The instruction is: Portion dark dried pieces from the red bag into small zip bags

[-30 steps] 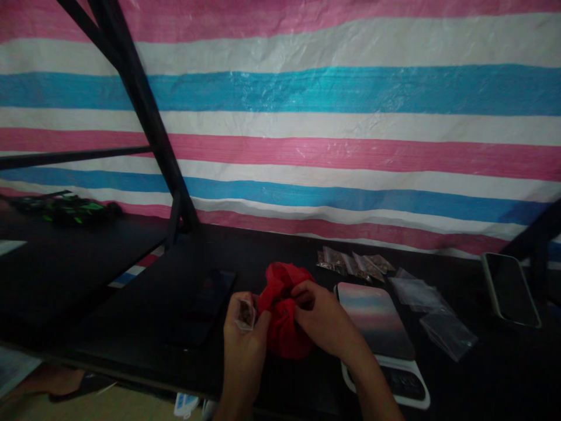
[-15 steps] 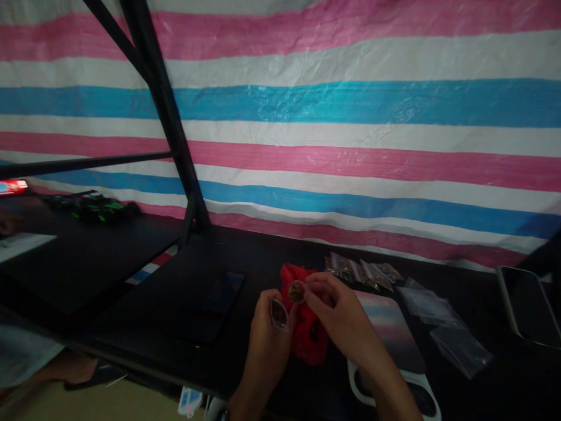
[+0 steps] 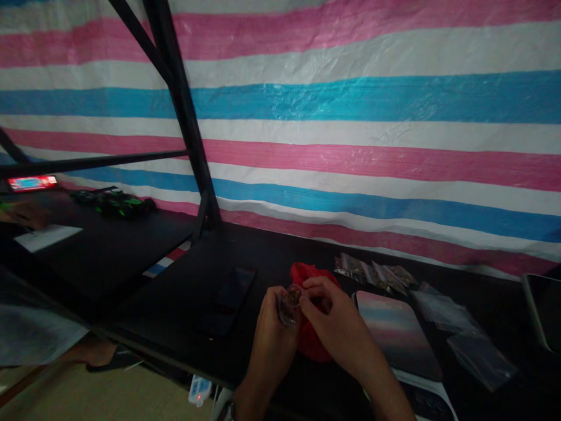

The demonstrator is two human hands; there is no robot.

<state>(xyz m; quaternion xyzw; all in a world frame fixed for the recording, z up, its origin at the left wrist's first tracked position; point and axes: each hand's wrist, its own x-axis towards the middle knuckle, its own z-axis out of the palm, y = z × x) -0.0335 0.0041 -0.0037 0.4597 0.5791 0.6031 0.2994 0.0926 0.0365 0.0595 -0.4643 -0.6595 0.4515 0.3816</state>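
Note:
My left hand (image 3: 277, 333) is closed around a small clear plastic bag (image 3: 287, 314) whose mouth gapes upward. Between the fingers of my right hand (image 3: 335, 316) is a small clear round cup (image 3: 294, 294) with brownish bits in it. The cup tilts at the bag's mouth, close against my left fingers. Behind and beneath both hands lies a crumpled red plastic bag (image 3: 313, 345), partly covered by them.
Right of my hands sits a kitchen scale (image 3: 398, 327) with a shiny plate. Beyond it are several filled bags (image 3: 377, 275) and flat clear bags (image 3: 480, 356). A dark phone (image 3: 232, 292) lies left, another phone (image 3: 543, 310) right. A person's hand (image 3: 30, 215) rests near paper (image 3: 48, 237).
My right hand has brought the cup left and slightly down, tipping it over the mouth of the small bag. The camera view has shifted a little to the left.

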